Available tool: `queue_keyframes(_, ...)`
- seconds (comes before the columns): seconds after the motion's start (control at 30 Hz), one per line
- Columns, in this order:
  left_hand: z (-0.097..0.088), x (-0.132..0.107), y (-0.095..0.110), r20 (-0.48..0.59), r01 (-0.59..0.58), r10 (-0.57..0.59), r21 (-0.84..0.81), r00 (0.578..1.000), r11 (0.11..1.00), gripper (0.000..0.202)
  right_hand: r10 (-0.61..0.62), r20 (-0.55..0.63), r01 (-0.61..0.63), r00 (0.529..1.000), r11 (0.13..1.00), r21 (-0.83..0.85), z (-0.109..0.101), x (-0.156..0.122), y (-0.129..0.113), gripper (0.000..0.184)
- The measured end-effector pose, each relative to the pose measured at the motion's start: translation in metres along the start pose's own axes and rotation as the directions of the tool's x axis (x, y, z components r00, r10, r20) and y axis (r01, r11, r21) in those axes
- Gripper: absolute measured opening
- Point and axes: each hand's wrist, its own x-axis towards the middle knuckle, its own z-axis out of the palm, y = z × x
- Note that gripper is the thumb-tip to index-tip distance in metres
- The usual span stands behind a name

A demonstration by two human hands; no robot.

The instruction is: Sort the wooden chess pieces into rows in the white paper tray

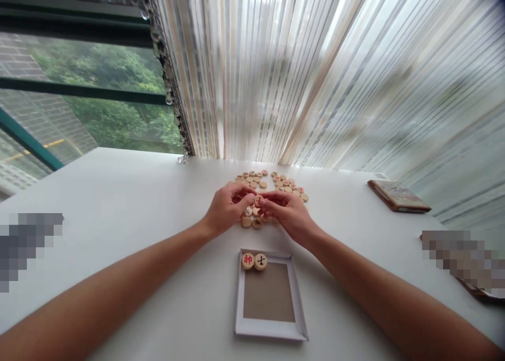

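My left hand and my right hand meet over a spread of round wooden chess discs on the white table. Both hands are pinched together on one disc with a red mark, held between their fingertips. A few more discs lie just under the hands. Nearer to me lies a shallow white box tray with a brown bottom. Two discs, one with a red mark and one with a black mark, sit side by side in its far left corner.
A flat brown box lid lies at the right on the table. Striped curtains hang behind the table's far edge, and a window is at the left. Blurred patches sit at both sides.
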Motion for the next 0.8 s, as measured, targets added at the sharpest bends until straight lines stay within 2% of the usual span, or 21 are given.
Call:
queue_keyframes(0.23,0.009,-0.018,-0.002,0.079,0.146,-0.13,-0.25,0.988,0.957,0.023,0.036,0.027,-0.037,0.999,0.998,0.043,-0.003,-0.022,0.002,0.034)
queue_keyframes(0.37,0.008,-0.023,-0.001,0.111,0.172,-0.142,-0.342,0.984,0.924,0.021,0.04,0.027,-0.041,0.999,0.998,0.047,-0.001,-0.025,0.002,0.032)
queue_keyframes(0.6,0.008,-0.026,-0.001,0.11,0.18,-0.15,-0.354,0.983,0.918,0.02,-0.024,0.028,0.024,0.999,0.999,0.025,0.001,-0.027,0.003,0.022)
queue_keyframes(0.8,0.007,-0.025,0.001,0.112,0.159,-0.129,-0.314,0.985,0.936,0.018,-0.085,0.011,0.084,0.996,0.996,0.019,0.001,-0.028,0.003,0.021)
